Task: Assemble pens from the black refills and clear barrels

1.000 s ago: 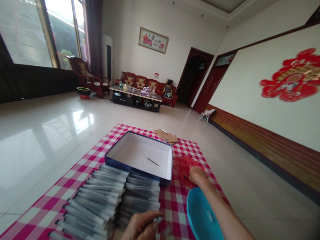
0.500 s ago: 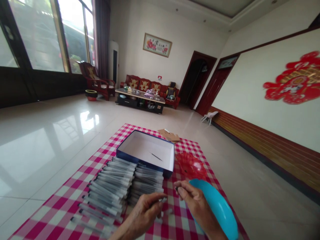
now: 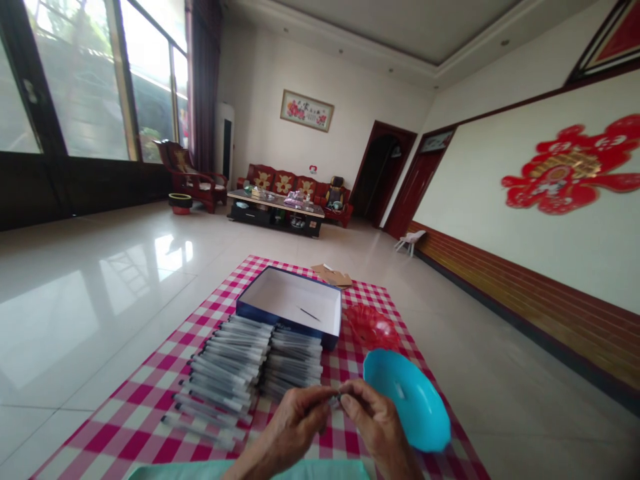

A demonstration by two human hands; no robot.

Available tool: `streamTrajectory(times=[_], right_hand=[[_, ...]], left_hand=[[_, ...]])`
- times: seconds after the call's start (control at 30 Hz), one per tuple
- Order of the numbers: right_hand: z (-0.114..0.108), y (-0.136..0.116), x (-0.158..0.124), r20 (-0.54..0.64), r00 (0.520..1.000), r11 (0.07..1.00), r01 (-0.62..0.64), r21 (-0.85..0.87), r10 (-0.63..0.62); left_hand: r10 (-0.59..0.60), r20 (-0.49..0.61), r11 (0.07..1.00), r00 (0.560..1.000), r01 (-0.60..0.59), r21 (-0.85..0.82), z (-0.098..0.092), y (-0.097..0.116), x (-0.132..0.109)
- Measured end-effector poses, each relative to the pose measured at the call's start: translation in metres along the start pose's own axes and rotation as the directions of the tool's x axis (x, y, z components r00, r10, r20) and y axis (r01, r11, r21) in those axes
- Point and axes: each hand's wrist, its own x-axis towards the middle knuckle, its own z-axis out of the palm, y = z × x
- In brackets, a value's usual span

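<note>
My left hand [image 3: 295,420] is closed in a pinch on a small greyish, see-through piece [image 3: 335,401], mostly covered by the fingers. My right hand [image 3: 374,417] pinches a small dark piece [image 3: 341,395] and meets the left fingertips, just in front of the pen pile. To the left lie many clear pen barrels with dark ends [image 3: 227,363], stacked in two rows on the checked tablecloth [image 3: 150,393]. Beside my right hand stands a turquoise bowl [image 3: 425,413] holding a small whitish piece [image 3: 401,391].
Behind the pens sits an open blue box [image 3: 280,322] with a white inside and a thin dark refill [image 3: 310,313]. A red scalloped dish [image 3: 373,327] is behind the bowl, and flat cardboard [image 3: 333,275] lies at the table's far edge. Pale green fabric [image 3: 320,470] shows at the near edge.
My hands, apart before, have come together so their fingertips meet. The camera view has shifted, showing more of the turquoise bowl's inside and green fabric at the bottom.
</note>
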Motion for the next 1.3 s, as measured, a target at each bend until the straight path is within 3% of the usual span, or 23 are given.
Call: streamTrajectory(times=[0.23,0.37,0.47,0.57,0.73,1.0,1.1,1.2,1.3], right_hand=[[0.001,0.0,-0.009,-0.031,0.999,0.998,0.034,-0.046,-0.035],[0.001,0.006,-0.013,-0.013,0.999,0.996,0.049,-0.074,-0.05],[0.001,0.011,-0.015,-0.007,0.998,0.993,0.066,-0.102,-0.067],[0.0,0.015,-0.016,0.012,0.996,0.988,0.092,-0.128,-0.091],[-0.006,0.011,-0.014,0.08,0.992,0.97,0.111,-0.217,-0.096],[-0.011,-0.002,-0.015,0.27,0.936,0.852,0.324,-0.412,-0.226],[0.001,0.009,-0.019,0.161,0.967,0.868,0.249,-0.429,-0.198],[0.013,0.018,-0.022,0.01,1.0,0.935,0.021,-0.353,-0.019],[0.013,0.015,-0.023,0.028,0.999,0.955,-0.019,-0.295,0.029]], left_hand=[[0.057,0.011,0.986,0.998,-0.058,0.156,0.005,0.007,-0.006],[0.126,0.027,0.934,0.992,-0.127,0.334,0.007,0.015,-0.009],[0.125,-0.004,0.902,0.992,-0.112,0.418,0.007,0.014,-0.009],[0.079,-0.023,0.902,0.997,-0.062,0.428,0.005,0.008,-0.007],[0.005,0.072,0.937,0.997,-0.03,0.349,-0.001,0.004,-0.006],[0.102,0.167,0.877,0.981,-0.167,0.45,-0.001,0.01,-0.009],[0.143,0.176,0.816,0.974,-0.216,0.536,0.002,0.008,-0.01],[0.16,0.171,0.764,0.972,-0.231,0.602,0.004,0.006,-0.009],[0.16,0.18,0.737,0.971,-0.239,0.632,0.002,0.005,-0.009]])
